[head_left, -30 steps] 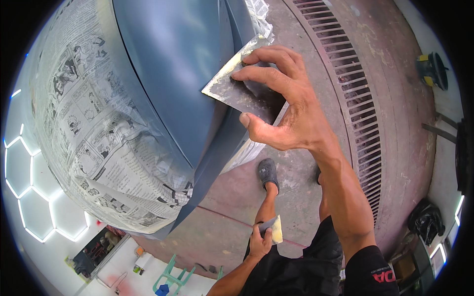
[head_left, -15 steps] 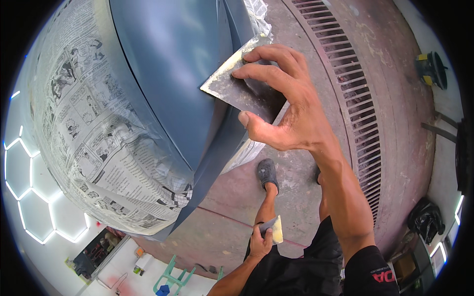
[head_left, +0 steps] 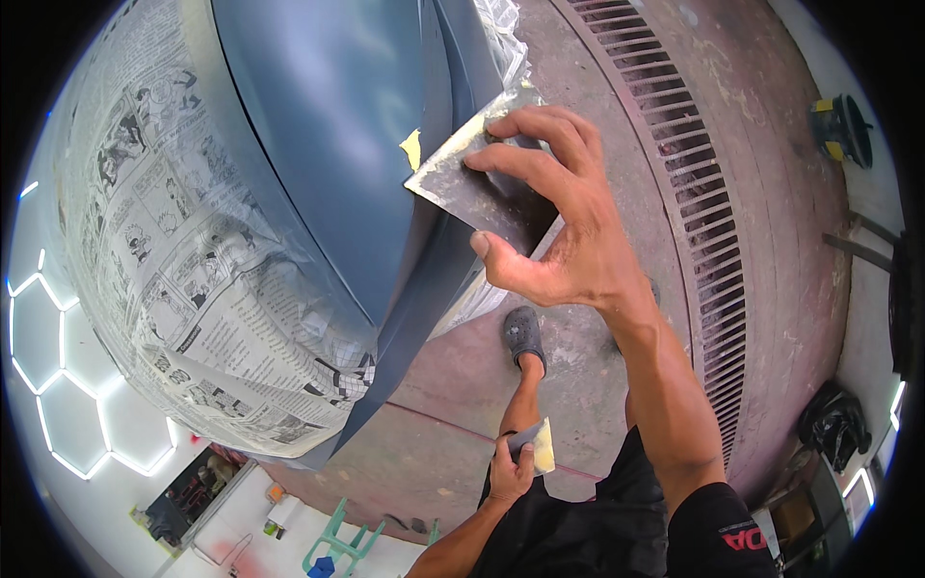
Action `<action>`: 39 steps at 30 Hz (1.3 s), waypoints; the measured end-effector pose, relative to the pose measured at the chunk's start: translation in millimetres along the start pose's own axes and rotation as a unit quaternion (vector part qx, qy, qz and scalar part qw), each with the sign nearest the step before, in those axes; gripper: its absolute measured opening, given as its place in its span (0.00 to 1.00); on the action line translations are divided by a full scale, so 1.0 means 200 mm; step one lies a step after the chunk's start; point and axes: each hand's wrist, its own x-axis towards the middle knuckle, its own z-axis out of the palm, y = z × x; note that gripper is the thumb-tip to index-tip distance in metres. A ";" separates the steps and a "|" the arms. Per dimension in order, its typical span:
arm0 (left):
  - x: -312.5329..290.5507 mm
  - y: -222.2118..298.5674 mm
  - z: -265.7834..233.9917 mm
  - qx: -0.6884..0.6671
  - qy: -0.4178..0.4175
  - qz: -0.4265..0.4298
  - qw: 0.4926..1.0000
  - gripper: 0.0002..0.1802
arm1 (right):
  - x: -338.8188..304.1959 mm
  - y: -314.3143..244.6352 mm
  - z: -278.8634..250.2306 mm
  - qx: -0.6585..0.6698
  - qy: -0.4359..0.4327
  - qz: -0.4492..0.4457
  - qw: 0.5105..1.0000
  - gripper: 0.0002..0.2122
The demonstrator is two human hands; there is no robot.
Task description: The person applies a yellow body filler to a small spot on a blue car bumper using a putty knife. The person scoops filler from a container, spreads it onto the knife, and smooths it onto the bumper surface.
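In my right hand [head_left: 559, 207] is a flat dark putty spreader [head_left: 491, 183], gripped between the thumb and fingers. Its pale, putty-smeared edge lies against the blue-grey car body panel [head_left: 328, 125]. A small patch of yellow putty [head_left: 411, 150] sits on the panel just beyond the spreader's corner. Low in front of my body, my left hand [head_left: 509, 474] is closed around a second small spreader [head_left: 533, 447], whose face carries a thick layer of yellow putty. Newspaper masking [head_left: 193, 260] covers the panel's left side.
A floor drain grate [head_left: 699, 193] curves along the right. By the right wall are a dark bucket [head_left: 840, 133] and a black plastic bag [head_left: 833, 424]. A green stool [head_left: 339, 544] stands at the lower left, near a wall with hexagonal lights [head_left: 87, 395].
My right hand and its spreader have shifted slightly right and down. A yellow putty patch now shows on the panel where none was visible before. My left hand has barely moved.
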 end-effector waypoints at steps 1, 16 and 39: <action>0.00 0.00 0.00 -0.001 0.001 0.000 1.000 0.28 | -0.02 -0.01 0.00 -0.002 0.001 0.003 1.000 0.28; -0.01 -0.03 -0.01 -0.004 0.003 0.024 1.000 0.25 | -0.09 -0.07 0.14 0.021 0.090 -0.001 0.996 0.26; 0.42 1.26 -0.46 -0.499 -0.066 -0.101 0.858 0.21 | -0.87 -0.41 -0.60 -0.109 -0.340 0.033 0.934 0.39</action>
